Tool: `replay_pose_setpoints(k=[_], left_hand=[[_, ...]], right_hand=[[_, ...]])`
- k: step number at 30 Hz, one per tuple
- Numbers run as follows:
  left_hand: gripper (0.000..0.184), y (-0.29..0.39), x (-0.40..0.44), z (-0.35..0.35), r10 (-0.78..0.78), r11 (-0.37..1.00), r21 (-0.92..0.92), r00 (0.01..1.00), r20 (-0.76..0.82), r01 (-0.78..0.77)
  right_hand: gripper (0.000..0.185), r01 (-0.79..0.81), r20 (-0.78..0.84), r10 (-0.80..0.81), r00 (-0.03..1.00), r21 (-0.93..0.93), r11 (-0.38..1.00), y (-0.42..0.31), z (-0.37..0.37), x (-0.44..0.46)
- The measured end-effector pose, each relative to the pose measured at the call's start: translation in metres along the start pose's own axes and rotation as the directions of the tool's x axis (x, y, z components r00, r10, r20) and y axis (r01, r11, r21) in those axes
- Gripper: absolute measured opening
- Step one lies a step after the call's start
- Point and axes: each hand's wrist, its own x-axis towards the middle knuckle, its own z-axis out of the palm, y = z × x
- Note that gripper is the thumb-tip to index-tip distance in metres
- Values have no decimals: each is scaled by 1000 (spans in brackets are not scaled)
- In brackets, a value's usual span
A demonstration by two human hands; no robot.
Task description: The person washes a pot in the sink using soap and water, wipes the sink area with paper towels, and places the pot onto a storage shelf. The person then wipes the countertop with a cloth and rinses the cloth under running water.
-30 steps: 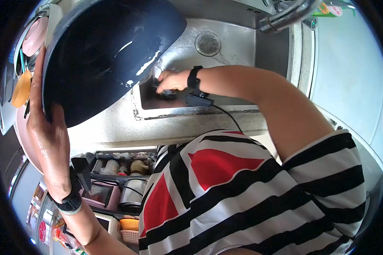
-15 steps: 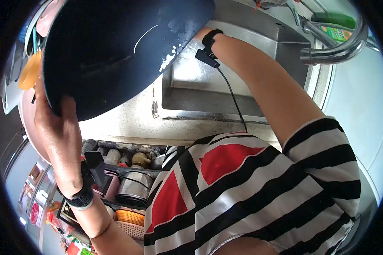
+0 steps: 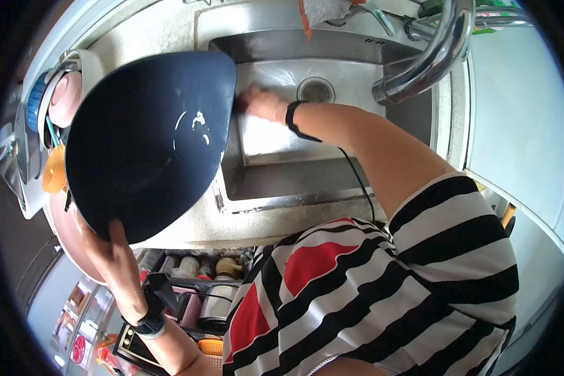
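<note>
Clearly, the left hand (image 3: 109, 254) holds a dark, glint-flecked basin (image 3: 138, 138).

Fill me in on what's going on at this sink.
Someone in a striped shirt grips the rim of a big dark bowl with the left hand, holding it tilted so its inside shows, with one edge over the sink. The right hand is over the sink beside that edge, blurred, so I can't tell whether it touches the bowl. The faucet is at the sink's other end.

Navy basin (image 3: 131, 144); striped shirt (image 3: 382, 282)
</note>
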Motion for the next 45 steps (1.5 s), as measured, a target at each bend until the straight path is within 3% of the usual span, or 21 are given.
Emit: replay_pose_setpoints(k=[2, 4, 6, 9, 11, 14, 15, 16, 17, 19, 21, 23, 26, 28, 32, 33, 34, 37, 38, 40, 45], left_hand=[[53, -10, -8, -2, -54, 995, -83, 998, 7, 55], [50, -11, -11, 1, -144, 982, -126, 990, 5, 144], [50, 0, -11, 5, -135, 985, -105, 990, 44, 139], [51, 3, -8, 16, -156, 977, -130, 983, 101, 168], [52, 3, -7, 23, -191, 965, -158, 973, 133, 211], [54, 12, -6, 39, -129, 960, -234, 983, 130, 157], [55, 17, -7, 43, -131, 958, -236, 980, 153, 165], [57, 20, -7, 46, -128, 957, -238, 977, 171, 167], [59, 19, -8, 50, -120, 943, -283, 971, 209, 177], [61, 26, -10, 57, -104, 951, -262, 966, 238, 167], [64, 31, -12, 65, -88, 920, -347, 958, 275, 183], [64, 33, -15, 74, -60, 890, -417, 955, 292, 184], [58, 37, -16, 90, -162, 759, -499, 864, 477, 418], [57, 57, -15, 97, -219, 733, -447, 801, 558, 512], [56, 48, -19, 130, -142, 646, -531, 770, 622, 548], [53, 53, -20, 134, -134, 590, -567, 762, 634, 575], [53, 54, -21, 139, -106, 559, -584, 749, 654, 589], [45, 50, -23, 153, -97, 484, -573, 691, 716, 661], [47, 49, -26, 161, -99, 449, -584, 687, 720, 676], [49, 47, -27, 174, -91, 403, -603, 686, 722, 689], [38, 35, -35, 206, -77, 198, -473, 494, 866, 859]], right_hand=[[20, -302, -196, 316, 928, 96, 948, 51, -9, 8], [20, -342, -326, 416, 849, 260, 903, 74, 16, -9], [22, -123, 39, 149, 988, -385, 915, 70, 26, -45], [27, 226, 403, -243, 882, 89, 970, 25, -8, -133], [24, 171, 441, -325, 837, 352, 920, 55, 29, -196], [20, -479, 507, 283, 814, 311, 821, 72, -41, -240], [17, -245, 382, 154, 911, 204, 948, 118, -10, -257], [15, -257, 292, 289, 912, -144, 956, 131, -18, -260], [15, -259, 278, 291, 915, -147, 955, 148, -15, -251], [16, -833, -91, 832, 548, -147, 533, 175, -16, -222], [15, -787, -7, 794, 608, -140, 602, 139, -34, -200], [19, -407, 126, 388, 913, 211, 888, 135, -11, -189], [28, -540, 160, 652, 741, 719, 438, 119, -36, -193], [33, -313, 63, 851, 521, 942, 122, 127, -71, -203], [12, 182, 71, 769, 635, 954, -238, 143, -165, -214], [12, 185, 58, 771, 634, 957, -225, 156, -170, -208], [13, 171, -151, 737, 659, 984, 49, 155, -187, -199], [17, 227, -35, 648, 761, 950, -215, 128, -225, -198], [17, 224, -424, 557, 714, 892, 392, 144, -210, -195], [21, 114, -170, 714, 679, 985, 126, 86, -245, -202], [34, -20, -310, 725, 615, 913, 407, 64, -249, -232]])
